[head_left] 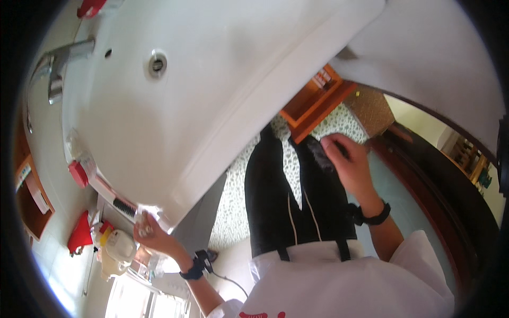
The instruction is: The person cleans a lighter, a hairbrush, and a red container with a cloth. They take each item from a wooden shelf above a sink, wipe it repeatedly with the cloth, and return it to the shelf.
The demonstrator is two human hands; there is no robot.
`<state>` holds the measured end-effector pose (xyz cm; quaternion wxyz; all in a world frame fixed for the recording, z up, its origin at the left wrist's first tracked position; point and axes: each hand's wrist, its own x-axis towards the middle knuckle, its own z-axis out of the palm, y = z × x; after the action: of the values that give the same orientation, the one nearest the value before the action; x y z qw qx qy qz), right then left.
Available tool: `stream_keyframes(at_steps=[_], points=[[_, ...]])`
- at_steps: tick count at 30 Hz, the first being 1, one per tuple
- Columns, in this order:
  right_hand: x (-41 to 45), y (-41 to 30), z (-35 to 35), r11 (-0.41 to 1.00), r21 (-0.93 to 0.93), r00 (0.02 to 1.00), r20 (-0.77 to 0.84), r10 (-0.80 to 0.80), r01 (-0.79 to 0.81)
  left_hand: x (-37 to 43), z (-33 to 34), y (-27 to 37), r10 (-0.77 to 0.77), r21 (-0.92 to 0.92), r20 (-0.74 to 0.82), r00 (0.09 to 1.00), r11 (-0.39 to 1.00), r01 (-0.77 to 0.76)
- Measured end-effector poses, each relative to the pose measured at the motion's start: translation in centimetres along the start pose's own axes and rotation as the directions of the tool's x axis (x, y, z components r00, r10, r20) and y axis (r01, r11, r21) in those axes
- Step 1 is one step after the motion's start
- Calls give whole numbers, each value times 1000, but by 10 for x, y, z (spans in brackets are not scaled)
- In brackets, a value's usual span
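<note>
My left hand (153, 236) is at the near left corner of the white washbasin (206, 99), its fingers bent beside a dark-bristled brush or comb (125, 207) on the rim. Glare and blur hide whether the fingers grip anything. Away from the basin, my right hand (350, 165) hangs over my right trouser leg, thumb and fingers curled towards each other. Just beside its thumb shows a dark grey fuzzy thing (320, 155); I cannot tell whether the hand holds it.
A chrome tap (71, 59) stands over the basin's drain (157, 65). A red-capped container (78, 173) rests on the rim. Under the basin an orange wooden drawer or box (314, 99) juts over the pebble-patterned floor (232, 198). A white jug-like container (119, 246) is at lower left.
</note>
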<state>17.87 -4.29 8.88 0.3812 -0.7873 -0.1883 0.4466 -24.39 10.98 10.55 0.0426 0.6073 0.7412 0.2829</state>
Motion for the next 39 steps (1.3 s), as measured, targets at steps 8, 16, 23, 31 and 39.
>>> stream_keyframes(at_steps=[8, 16, 23, 31, 39], points=[[-8, 6, 10, 996, 85, 1000, 0, 23, -23, -58, 4, 127, -3, -381, 219, 976, 920, 88], [-18, 5, 29, 742, 610, 956, 249, 154, -278, -139, 37, 205, 19, -381, 865, 501, 673, 634], [-23, 15, 40, 398, 746, 844, 449, 292, -534, -173, 68, 204, -42, -189, 953, 301, 694, 694], [-25, 25, 44, 371, 785, 862, 397, 315, -496, -185, 82, 206, 25, -301, 865, 501, 825, 478], [-23, 22, 40, 867, 496, 999, -6, -49, 45, -179, 91, 211, -171, -232, 856, 488, 716, 658]])
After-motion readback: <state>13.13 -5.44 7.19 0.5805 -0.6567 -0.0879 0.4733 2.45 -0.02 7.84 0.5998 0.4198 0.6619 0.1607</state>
